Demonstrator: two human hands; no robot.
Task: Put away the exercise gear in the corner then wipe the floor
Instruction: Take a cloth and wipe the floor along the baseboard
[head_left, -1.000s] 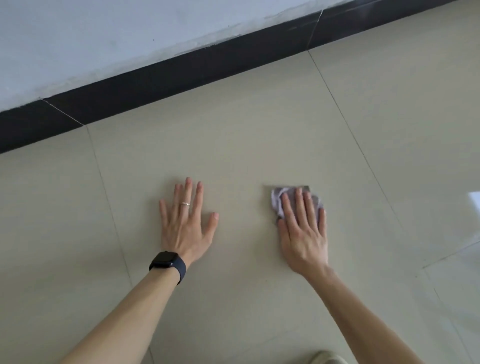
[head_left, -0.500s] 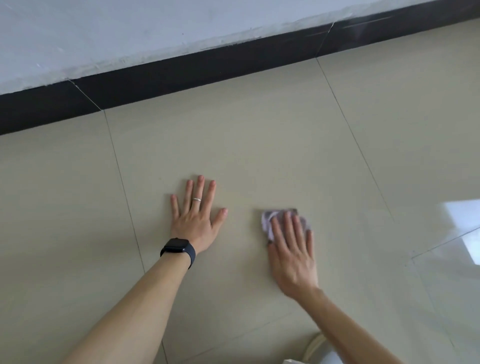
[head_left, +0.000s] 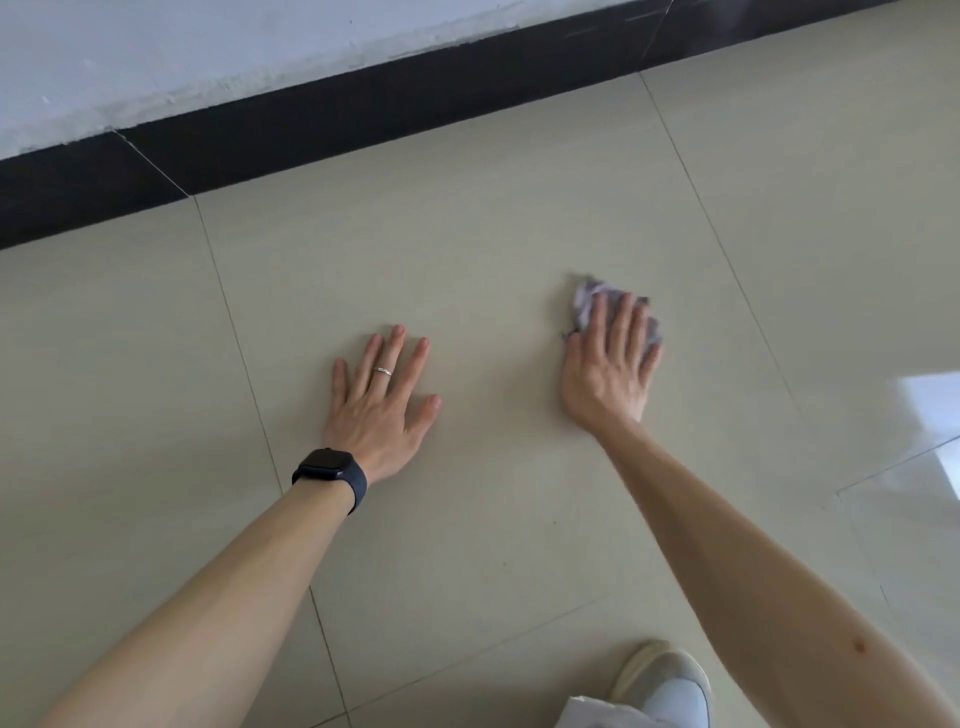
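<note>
My right hand (head_left: 610, 366) presses flat on a small crumpled grey cloth (head_left: 586, 296), which lies on the beige tiled floor (head_left: 467, 249). Only the cloth's far edge and sides show past my fingers. My left hand (head_left: 382, 402) lies flat on the floor to the left, fingers spread, holding nothing. It wears a ring and a black watch (head_left: 330, 475) at the wrist. No exercise gear is in view.
A black skirting board (head_left: 363, 109) runs along the foot of a white wall (head_left: 182, 52) at the far side. A light shoe (head_left: 667, 680) shows at the bottom right. Bright glare (head_left: 930, 410) sits on the tiles at the right.
My right hand slid the cloth toward me and left, then pushed it away and to the right. My left hand stayed planted on the floor while the view shifted.
</note>
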